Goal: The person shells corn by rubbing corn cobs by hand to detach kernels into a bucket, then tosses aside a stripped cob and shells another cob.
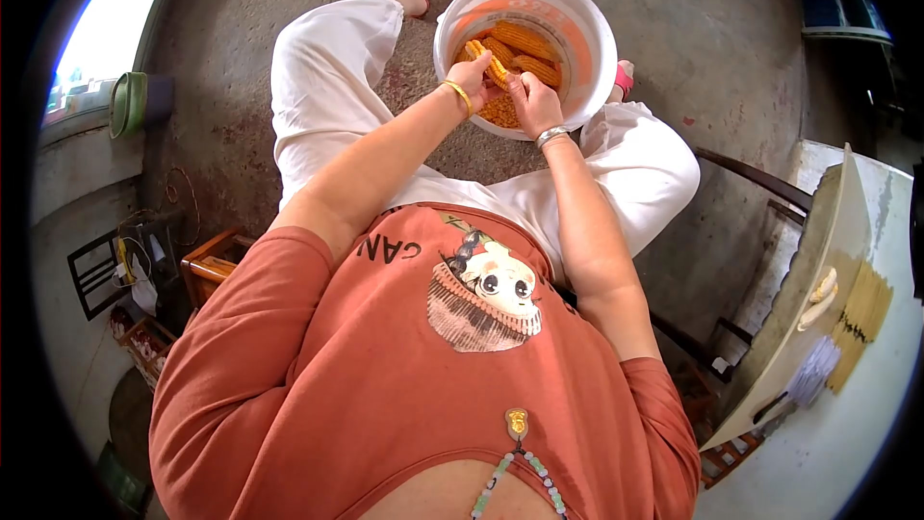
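My left hand [472, 79], with a yellow bangle at the wrist, is wrapped round a yellow corn cob [492, 64] over the bucket. At the cob's near end, my right hand [536, 104] is closed with its thumb and fingers pressed against it; a silver-coloured band is on that wrist. Beneath both hands stands a white bucket [599, 53] with orange print. Several more corn cobs [525, 39] lie inside it at the far side. Loose corn kernels [500, 114] cover the bottom nearest me.
The bucket stands on a grey concrete floor [674, 29] between my knees. A table [842, 221] with papers is at the right, beside a dark curved chair arm [756, 178]. At the left are a wooden box [214, 265] and a green container [127, 104] near the window.
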Available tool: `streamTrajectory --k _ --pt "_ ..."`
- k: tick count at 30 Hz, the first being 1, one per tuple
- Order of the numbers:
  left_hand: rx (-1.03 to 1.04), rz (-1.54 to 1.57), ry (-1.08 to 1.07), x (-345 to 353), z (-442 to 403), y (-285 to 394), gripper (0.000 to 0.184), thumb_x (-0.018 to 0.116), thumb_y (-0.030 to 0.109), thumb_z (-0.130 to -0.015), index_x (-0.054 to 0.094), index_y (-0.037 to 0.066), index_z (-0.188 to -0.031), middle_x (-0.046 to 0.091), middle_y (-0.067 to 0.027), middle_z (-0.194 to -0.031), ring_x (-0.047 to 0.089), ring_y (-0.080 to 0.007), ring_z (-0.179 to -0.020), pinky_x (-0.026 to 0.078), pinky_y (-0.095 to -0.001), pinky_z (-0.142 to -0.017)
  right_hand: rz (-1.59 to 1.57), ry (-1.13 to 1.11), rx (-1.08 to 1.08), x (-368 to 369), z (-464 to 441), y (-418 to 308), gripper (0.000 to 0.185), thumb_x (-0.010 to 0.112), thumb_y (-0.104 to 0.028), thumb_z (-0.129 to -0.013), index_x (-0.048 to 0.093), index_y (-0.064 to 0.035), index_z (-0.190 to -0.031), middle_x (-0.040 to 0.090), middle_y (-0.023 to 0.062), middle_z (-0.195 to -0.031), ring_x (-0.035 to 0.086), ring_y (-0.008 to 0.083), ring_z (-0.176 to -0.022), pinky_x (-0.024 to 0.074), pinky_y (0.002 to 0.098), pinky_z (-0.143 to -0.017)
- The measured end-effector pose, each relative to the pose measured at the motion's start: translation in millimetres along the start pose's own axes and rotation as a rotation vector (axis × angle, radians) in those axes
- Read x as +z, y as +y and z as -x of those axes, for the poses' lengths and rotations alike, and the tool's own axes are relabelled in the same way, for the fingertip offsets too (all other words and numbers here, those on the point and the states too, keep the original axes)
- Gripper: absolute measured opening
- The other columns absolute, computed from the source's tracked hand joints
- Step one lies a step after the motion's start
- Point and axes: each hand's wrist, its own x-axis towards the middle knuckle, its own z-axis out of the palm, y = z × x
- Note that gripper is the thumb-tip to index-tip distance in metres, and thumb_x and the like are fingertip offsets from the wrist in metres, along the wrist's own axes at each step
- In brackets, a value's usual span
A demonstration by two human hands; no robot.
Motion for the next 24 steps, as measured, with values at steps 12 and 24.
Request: streamTrajectory --k 12,24 --pt "-0.032 -0.078 -0.027 0.5 3.4 -0.9 0.030 0.041 0.026 -0.098 0.045 0.002 -0.115 0.057 -0.0132 -0.106 0.060 -0.0262 -0.094 0.051 -0.0467 -0.086 -0.027 -0.054 0.225 6.4 -14.1 28.4 0.049 0.041 -0.045 -0.091 0.065 -0.0022 -0.087 0.062 0.0244 -0.083 0.060 0.0399 -0.082 0.0462 0.0451 -0.074" --pt "-0.015 -0.079 0.040 3.2 4.7 1.2 0.028 0.050 0.024 -0.095 0.046 0.003 -0.113 0.057 -0.0126 -0.098 0.060 -0.0256 -0.084 0.055 -0.0401 -0.075 0.071 -0.076 0.080 0.7 -4.6 7.4 0.059 0.040 -0.057 -0.088 0.060 -0.0024 -0.082 0.061 0.0250 -0.080 0.060 0.0416 -0.078 0.0473 0.0459 -0.068"
